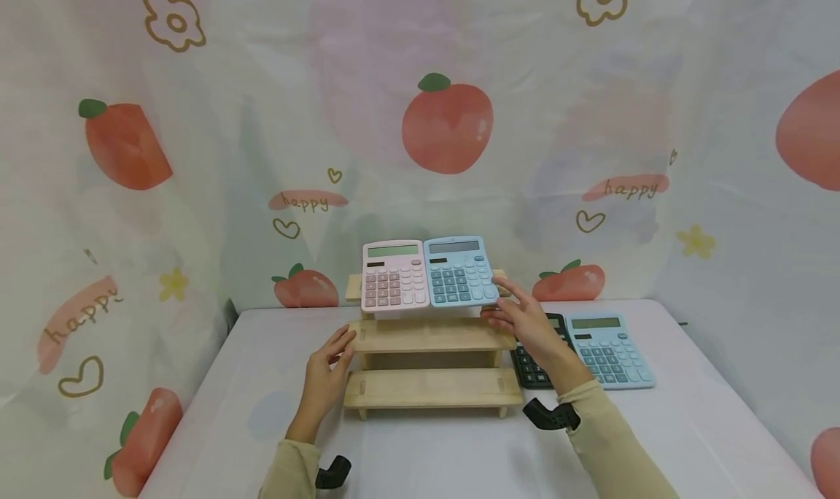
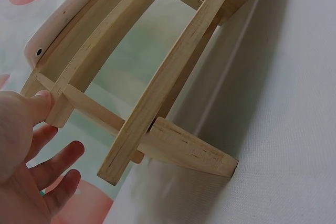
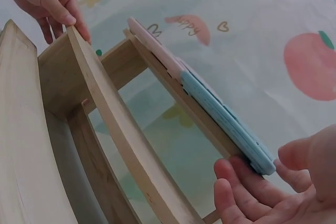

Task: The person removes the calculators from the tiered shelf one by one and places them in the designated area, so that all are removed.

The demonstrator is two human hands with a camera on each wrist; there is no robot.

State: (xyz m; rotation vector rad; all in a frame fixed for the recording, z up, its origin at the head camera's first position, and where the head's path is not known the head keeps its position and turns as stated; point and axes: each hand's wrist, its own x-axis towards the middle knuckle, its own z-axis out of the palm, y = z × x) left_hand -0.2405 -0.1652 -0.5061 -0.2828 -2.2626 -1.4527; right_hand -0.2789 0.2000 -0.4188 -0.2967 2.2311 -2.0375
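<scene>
The upper blue calculator (image 1: 462, 271) sits tilted on the top step (image 1: 353, 289) of the wooden stand (image 1: 433, 387); the right hand (image 1: 533, 330), its grip loosely spread, touches a lower corner, perhaps aligning it, while the left hand (image 1: 324, 378) pinches the middle step (image 1: 433, 335) (probably for steadiness).

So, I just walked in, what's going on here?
A person has both hands on a three-tier wooden stand of calculators. The left hand pinches the left end of the middle shelf, while fingers of the right hand touch the lower right corner of a light blue calculator. It sits on the top shelf beside a pink calculator. A black calculator and another light blue one lie on the table.
</scene>
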